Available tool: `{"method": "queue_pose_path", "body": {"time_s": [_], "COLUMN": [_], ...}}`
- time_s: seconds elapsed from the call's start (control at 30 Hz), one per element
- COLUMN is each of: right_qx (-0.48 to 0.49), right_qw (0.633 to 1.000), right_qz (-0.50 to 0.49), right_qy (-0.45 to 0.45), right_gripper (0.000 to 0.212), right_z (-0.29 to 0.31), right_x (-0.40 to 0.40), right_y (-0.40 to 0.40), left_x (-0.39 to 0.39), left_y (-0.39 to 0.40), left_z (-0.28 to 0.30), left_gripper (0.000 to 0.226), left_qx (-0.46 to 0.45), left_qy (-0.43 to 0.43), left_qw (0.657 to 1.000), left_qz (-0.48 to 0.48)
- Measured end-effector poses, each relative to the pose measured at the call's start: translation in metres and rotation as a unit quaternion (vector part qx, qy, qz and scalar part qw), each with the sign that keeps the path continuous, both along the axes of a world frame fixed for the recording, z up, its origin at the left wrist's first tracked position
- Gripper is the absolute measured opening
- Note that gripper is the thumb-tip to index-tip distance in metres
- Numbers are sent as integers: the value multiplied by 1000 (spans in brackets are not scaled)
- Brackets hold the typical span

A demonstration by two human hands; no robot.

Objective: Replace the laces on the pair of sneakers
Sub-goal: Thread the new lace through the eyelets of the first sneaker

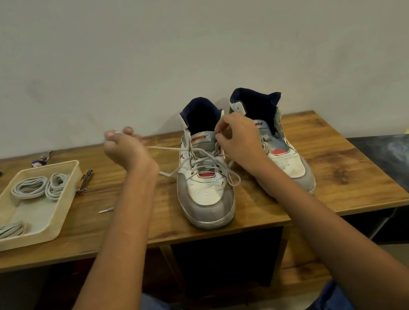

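Observation:
Two white, grey and red sneakers with dark blue linings stand side by side on the wooden table (336, 167), toes toward me. The left sneaker (206, 181) carries a loosely threaded white lace (200, 159). My left hand (124, 148) is raised left of that shoe and pinches one lace end, which stretches from the fingers to the eyelets. At the upper right eyelets of the same shoe, my right hand (240, 139) pinches the lace. The right sneaker (278, 147) shows no lace and is partly hidden by my right hand.
A cream plastic tray (47, 231) at the left holds three coiled grey laces (30, 187). A keychain tool (85, 180) lies beside it, a small metal pin (106, 210) in front. Small dark items sit at the far left edge. A dark bench (404, 163) adjoins the table's right side.

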State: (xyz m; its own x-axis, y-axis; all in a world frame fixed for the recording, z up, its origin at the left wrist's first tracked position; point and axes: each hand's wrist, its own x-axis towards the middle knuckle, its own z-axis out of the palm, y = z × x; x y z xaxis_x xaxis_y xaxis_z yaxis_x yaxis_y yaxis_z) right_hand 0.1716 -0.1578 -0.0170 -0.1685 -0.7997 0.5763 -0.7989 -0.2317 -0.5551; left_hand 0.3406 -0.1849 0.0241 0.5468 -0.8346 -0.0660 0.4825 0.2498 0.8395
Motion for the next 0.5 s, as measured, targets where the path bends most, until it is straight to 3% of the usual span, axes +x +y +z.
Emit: {"method": "queue_pose_path", "body": {"time_s": [0.07,0.1,0.13,0.2,0.23,0.27,0.4,0.5], "right_qx": [8,11,15,17,16,15,13,9], "right_qw": [999,999,998,999,999,999,999,999], "right_qz": [13,16,18,19,20,20,25,25], "right_qy": [-41,-50,-51,-46,-45,-44,-45,-42], "right_gripper": [4,5,6,7,7,7,6,5], "right_z": [3,3,4,4,4,5,5,5], "right_x": [-3,-4,-4,-4,-3,-3,-4,-5], "right_y": [0,0,0,1,1,1,3,3], "left_x": [17,22,24,19,15,10,-1,-9], "left_y": [-5,-5,-7,-7,-5,-4,-4,-4], "left_z": [0,-5,-13,-32,-39,-43,-40,-41], "left_gripper": [31,30,28,23,26,27,18,21], "left_qx": [8,16,23,54,64,68,49,13], "left_qy": [-162,-272,-386,-568,-621,-647,-655,-545], "left_qw": [987,960,915,782,729,702,714,798], "left_qz": [-14,-57,-120,-250,-282,-290,-242,-258]}}
